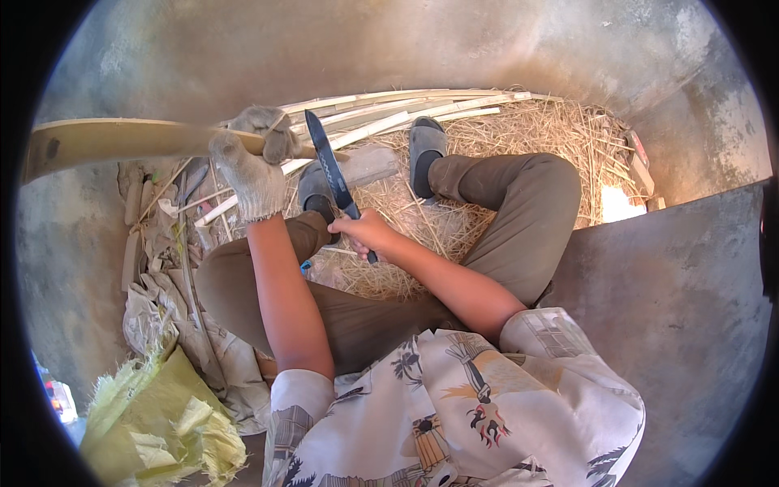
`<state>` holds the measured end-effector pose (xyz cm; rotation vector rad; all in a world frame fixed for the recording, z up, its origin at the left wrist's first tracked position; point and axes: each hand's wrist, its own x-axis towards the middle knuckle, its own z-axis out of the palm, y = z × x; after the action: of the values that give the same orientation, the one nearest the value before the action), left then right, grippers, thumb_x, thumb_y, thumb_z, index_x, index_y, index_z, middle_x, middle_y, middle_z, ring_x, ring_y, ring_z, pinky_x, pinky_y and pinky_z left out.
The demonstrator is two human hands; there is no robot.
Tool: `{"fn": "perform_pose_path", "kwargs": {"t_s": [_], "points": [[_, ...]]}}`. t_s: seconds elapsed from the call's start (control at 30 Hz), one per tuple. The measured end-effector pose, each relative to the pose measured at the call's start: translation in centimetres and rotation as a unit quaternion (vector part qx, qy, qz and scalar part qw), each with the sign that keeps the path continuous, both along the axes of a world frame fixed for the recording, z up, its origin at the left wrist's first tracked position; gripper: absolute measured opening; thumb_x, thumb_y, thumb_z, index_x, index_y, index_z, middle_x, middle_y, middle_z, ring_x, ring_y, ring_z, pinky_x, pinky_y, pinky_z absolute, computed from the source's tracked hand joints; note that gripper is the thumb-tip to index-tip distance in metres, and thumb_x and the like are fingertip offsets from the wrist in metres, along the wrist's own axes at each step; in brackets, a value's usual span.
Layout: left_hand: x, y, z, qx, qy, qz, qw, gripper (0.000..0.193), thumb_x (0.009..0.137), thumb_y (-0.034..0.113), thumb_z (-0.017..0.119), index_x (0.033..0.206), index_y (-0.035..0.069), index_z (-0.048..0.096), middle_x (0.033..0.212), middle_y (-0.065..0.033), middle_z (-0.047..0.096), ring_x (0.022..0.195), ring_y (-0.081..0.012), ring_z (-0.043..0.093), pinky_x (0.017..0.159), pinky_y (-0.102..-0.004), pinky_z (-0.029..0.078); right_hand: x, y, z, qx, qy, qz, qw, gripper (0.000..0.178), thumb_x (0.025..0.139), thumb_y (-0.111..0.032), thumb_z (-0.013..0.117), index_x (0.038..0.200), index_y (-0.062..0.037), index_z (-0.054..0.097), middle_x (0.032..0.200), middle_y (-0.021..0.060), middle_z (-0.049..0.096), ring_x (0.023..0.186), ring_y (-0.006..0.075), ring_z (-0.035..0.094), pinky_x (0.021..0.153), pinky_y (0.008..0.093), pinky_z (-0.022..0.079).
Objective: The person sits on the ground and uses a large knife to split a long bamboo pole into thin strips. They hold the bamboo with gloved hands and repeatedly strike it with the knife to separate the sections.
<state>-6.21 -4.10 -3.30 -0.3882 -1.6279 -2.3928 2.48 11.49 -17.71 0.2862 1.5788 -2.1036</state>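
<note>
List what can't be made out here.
In the head view:
- Long pale strip: far left end cut off at the picture's edge.
- Left hand: bare fingers hidden by the glove.
- Knife handle: middle covered by the right hand.
- Bright patch: detail lost to glare.

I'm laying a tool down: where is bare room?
Grey surface right of the right knee, and beyond the pale strips, looks bare, perhaps not level. Crowded: straw around the shoes, yellow sack at left, knife close to the long strip.

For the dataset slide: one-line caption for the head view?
Gloved left hand grips a long pale strip; bare right hand holds a dark knife by its right end.
</note>
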Motion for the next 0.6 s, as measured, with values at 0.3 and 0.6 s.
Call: {"fn": "perform_pose_path", "kwargs": {"t_s": [0.3,0.6], "points": [[0.4,-1.1,-0.8,0.098,-0.037,0.069,0.992,0.092,0.06,0.09,0.065,0.087,0.002,0.065,0.069,-0.0068,0.059,0.059,-0.0205,0.055,0.059,-0.0401,0.048,-1.5,1.4,3.9,0.07,0.217,-0.172,0.958,0.034,0.091,-0.019,0.066,0.063,-0.0088,0.05,0.053,0.0007,0.049,0.041,0.012,0.047,0.04,0.028,0.037],[-2.0,-0.8,-3.7,0.105,-0.078,0.129,0.983,0.097,0.06,0.095,0.056,0.078,-0.001,0.063,0.064,-0.0043,0.055,0.05,-0.0154,0.045,0.05,-0.0323,0.042,-0.8,0.1,-1.1,0.075,-0.104,0.019,0.992,0.029,0.085,-0.025,0.065,0.07,-0.0016,0.056,0.049,0.0021,0.046,0.039,0.0135,0.046,0.039,0.0322,0.036]]}}
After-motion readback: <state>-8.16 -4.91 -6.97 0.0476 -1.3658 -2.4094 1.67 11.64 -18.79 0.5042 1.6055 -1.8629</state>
